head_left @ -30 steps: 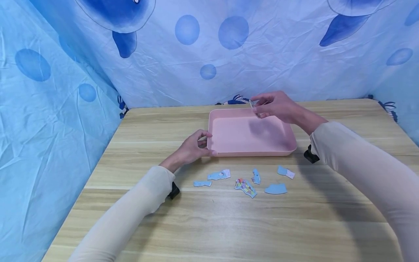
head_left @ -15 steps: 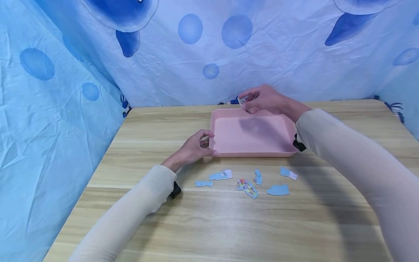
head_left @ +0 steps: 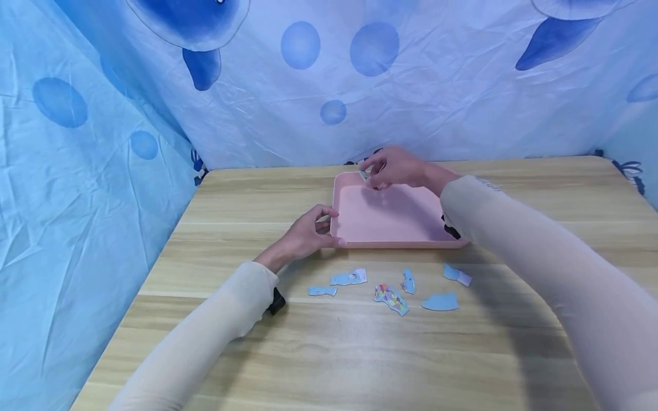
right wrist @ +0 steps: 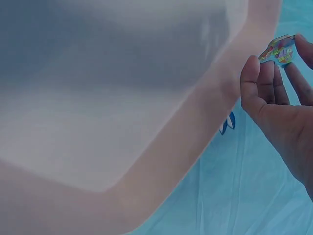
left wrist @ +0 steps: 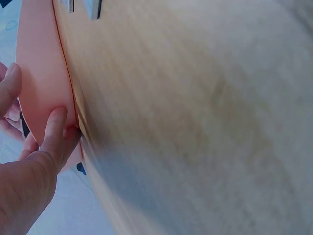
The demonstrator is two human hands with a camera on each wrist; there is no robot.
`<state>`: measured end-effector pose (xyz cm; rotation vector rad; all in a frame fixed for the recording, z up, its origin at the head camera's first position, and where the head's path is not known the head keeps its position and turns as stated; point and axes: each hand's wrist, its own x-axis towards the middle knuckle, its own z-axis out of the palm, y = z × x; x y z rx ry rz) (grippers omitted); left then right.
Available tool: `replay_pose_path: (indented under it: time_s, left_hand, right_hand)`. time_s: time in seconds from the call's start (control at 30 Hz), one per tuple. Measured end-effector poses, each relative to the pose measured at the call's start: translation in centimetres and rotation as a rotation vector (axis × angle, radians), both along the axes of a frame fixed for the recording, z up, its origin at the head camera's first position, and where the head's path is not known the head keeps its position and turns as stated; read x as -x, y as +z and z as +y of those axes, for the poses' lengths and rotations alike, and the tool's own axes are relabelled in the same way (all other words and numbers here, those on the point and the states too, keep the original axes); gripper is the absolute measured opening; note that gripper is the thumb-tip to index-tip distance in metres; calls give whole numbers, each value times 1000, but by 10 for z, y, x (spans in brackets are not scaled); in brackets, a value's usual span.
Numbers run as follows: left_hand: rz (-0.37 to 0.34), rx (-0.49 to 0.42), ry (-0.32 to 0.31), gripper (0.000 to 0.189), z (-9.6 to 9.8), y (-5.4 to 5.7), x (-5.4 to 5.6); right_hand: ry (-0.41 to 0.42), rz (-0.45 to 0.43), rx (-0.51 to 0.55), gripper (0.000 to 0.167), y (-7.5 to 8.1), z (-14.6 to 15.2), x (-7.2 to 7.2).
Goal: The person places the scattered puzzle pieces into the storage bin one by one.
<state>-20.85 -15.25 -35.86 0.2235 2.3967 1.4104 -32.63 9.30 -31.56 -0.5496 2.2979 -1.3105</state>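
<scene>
My left hand (head_left: 306,233) grips the left front corner of a shallow pink tray (head_left: 401,245). In the left wrist view its thumb and fingers (left wrist: 56,120) lie against the tray's wall. Over the tray's back left part, my right hand (head_left: 400,169) pinches a small puzzle piece (right wrist: 280,52) between thumb and fingers. That piece shows a colourful print in the right wrist view; in the head view only a thin part appears. The visible tray floor (right wrist: 88,132) is bare, with the right hand's shadow across it.
In front of the tray lie several loose puzzle pieces: a multicoloured one (head_left: 392,299), a plain blue one (head_left: 440,302) and blue-and-white ones (head_left: 349,277) among them. The wooden table (head_left: 329,354) ends at a blue patterned cloth (head_left: 247,125) behind and left.
My right hand has travelled left across the tray and slightly lower lately, still holding its puzzle piece. The left hand keeps its place on the tray corner.
</scene>
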Motion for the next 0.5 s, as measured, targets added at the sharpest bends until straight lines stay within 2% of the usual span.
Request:
replay_pose_path:
  time_s: [0.17, 0.37, 0.5]
  left_hand:
    - [1, -15, 2, 64, -1, 1, 1]
    - [-9, -12, 6, 63, 0, 1, 1]
    - [-15, -16, 10, 62, 0, 1, 1]
  right_hand:
    - [31, 25, -62, 44, -5, -11, -1]
    - [28, 47, -163, 47, -13, -18, 0]
    - [34, 94, -217, 47, -17, -20, 1]
